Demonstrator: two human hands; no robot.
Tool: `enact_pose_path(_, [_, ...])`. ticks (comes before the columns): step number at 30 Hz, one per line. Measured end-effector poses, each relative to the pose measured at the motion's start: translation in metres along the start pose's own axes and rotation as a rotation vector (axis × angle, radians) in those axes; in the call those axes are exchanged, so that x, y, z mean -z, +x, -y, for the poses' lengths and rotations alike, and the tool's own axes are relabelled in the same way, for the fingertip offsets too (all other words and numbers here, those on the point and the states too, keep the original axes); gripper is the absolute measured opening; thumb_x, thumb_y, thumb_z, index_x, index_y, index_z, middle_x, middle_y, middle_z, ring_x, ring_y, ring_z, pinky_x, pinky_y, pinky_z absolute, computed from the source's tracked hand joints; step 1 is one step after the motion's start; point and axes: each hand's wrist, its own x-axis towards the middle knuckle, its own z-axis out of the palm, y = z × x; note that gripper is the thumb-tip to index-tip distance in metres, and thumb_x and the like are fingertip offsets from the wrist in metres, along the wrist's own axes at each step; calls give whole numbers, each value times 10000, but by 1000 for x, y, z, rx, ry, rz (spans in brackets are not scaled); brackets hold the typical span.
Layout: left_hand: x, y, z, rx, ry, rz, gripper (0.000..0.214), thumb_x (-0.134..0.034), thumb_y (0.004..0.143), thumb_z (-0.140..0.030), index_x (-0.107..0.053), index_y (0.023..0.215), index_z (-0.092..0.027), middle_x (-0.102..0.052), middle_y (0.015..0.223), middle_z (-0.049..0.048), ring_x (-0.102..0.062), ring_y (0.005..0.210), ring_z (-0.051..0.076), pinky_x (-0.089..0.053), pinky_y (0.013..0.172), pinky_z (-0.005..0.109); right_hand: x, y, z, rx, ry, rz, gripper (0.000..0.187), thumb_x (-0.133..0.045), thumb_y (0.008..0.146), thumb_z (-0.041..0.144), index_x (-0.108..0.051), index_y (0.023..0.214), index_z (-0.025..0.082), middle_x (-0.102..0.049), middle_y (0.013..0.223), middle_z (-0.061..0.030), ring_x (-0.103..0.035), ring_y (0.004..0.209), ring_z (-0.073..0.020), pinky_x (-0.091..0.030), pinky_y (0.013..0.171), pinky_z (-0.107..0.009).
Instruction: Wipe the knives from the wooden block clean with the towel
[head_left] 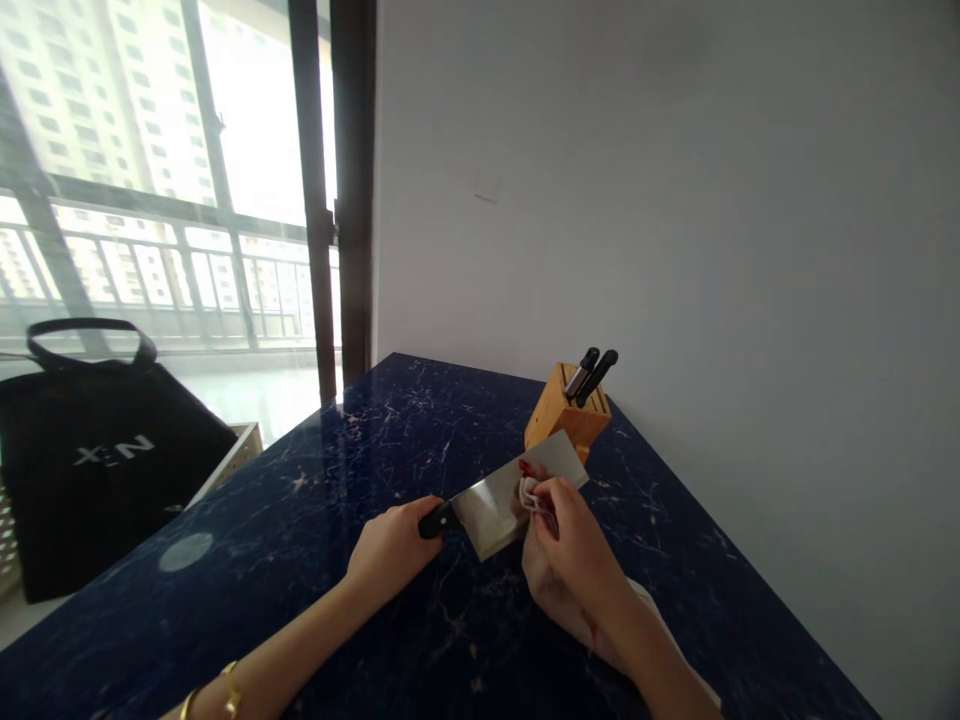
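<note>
A cleaver (491, 505) with a broad shiny blade and a black handle is held over the table, tilted up to the right. My left hand (394, 545) is closed around its handle. In my right hand (570, 535) a pale cloth (551, 580) is pinched, its bunched part touching the blade's face. The rest of the cloth hangs down under my right forearm and shows reddish marks. A small red spot (526, 467) is seen on the blade just above the cloth. Behind the blade's tip stands a wooden knife block (553, 408).
Two black-handled tools (592, 375) stick out of the knife block. The dark blue marble-patterned table (375, 440) runs along a grey wall (660, 220). At left a black bag (105, 470) rests by the table edge, in front of a large window (255, 130).
</note>
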Motion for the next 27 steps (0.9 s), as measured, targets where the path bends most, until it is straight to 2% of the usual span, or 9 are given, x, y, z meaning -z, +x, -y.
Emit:
enact_pose_path(6, [2,0,2,-13,73,2,216,-500,699,-259,-624,863,-325,-672,758,-32,-620,731,180,-310,555,221,-22,-10,16,128,-92,97,230,-440,711,21,-497,858,189,-512,891,-48,-482,898,-203,-396,814,-336])
enact_pose_path(11, [1,5,5,-11,48,-23,226,-500,702,-260,-619,877,-339,-670,769,-35,-622,737,181,-324,562,220,-10,3,7,72,-140,14,192,-397,792,54,-523,872,175,-529,864,-61,-493,861,-199,-392,805,-336])
enact_pose_path(15, [6,8,8,15,36,-38,236,-493,709,-247,-614,888,-341,-669,763,-35,-624,735,182,-332,565,219,-5,15,2,98,-136,-8,180,-393,829,97,-542,865,191,-546,855,-50,-505,852,-191,-393,794,-320])
enact_pose_path(19, [13,9,11,46,40,-33,242,-497,717,-252,-611,914,-334,-670,768,-29,-624,733,184,-336,567,218,-14,24,3,135,-128,-45,174,-412,834,118,-548,891,211,-553,883,-38,-505,885,-182,-382,807,-312])
enact_pose_path(23, [16,9,10,59,46,-30,234,-497,724,-258,-611,917,-323,-669,783,-21,-624,742,187,-336,563,216,-25,29,6,110,-152,-102,190,-398,837,113,-539,928,202,-541,879,-45,-509,866,-179,-392,771,-304])
enact_pose_path(27, [16,9,9,60,66,-29,234,-504,723,-261,-612,917,-333,-672,787,-24,-627,755,196,-341,574,224,-36,22,17,179,-169,-11,214,-435,802,80,-536,938,211,-533,871,-38,-501,860,-179,-396,758,-294])
